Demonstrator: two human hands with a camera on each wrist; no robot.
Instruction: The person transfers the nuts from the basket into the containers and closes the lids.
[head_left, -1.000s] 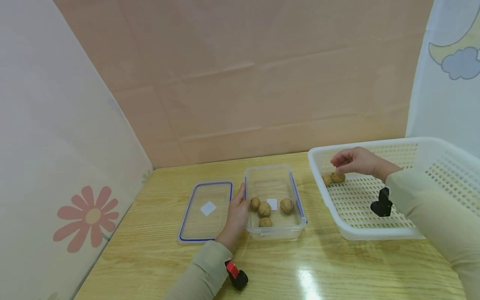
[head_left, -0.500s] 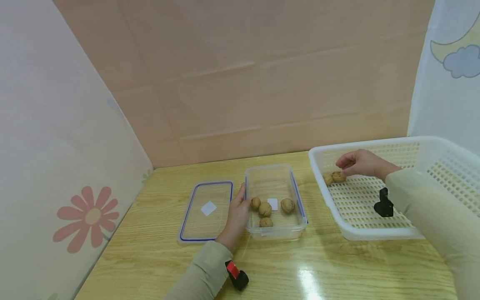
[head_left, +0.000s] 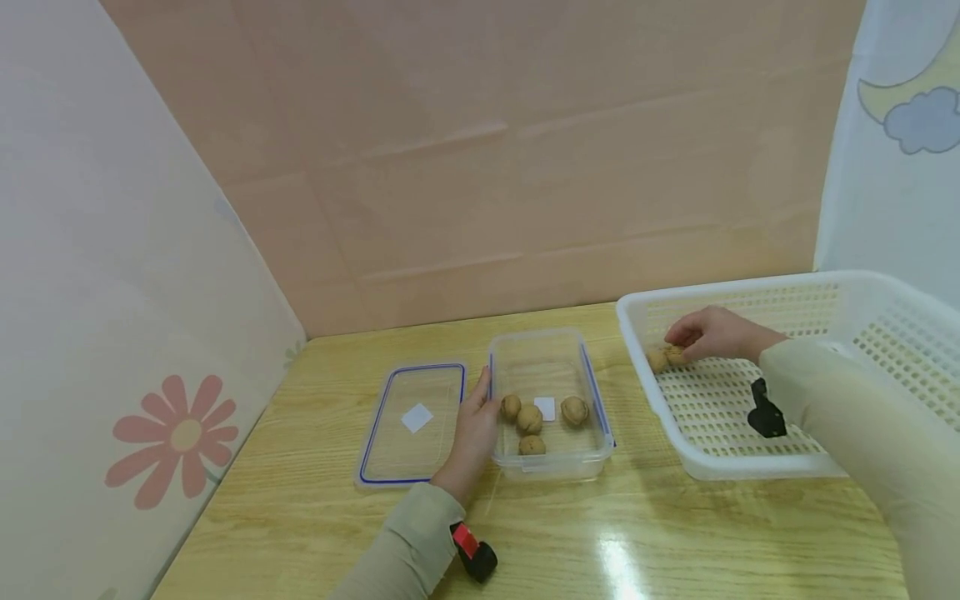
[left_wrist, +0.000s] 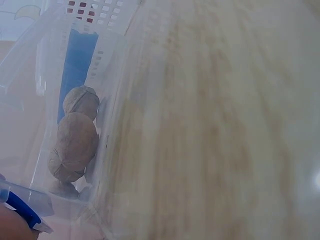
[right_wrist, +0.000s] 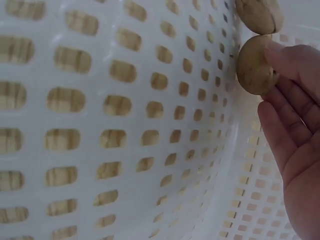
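Right hand (head_left: pixel 712 333) fingers (right_wrist: pixel 290 65) touch walnut (right_wrist: pixel 255 70); left hand (head_left: pixel 474 433) flat against container (head_left: pixel 551 458)

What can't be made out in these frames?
- Right hand grip: in the head view the fingers cover the walnut; the right wrist view shows fingertips touching it, no closed pinch.
- Left hand: in the left wrist view, cropped at the corner.
- Clear box contents: left wrist view is blurred.
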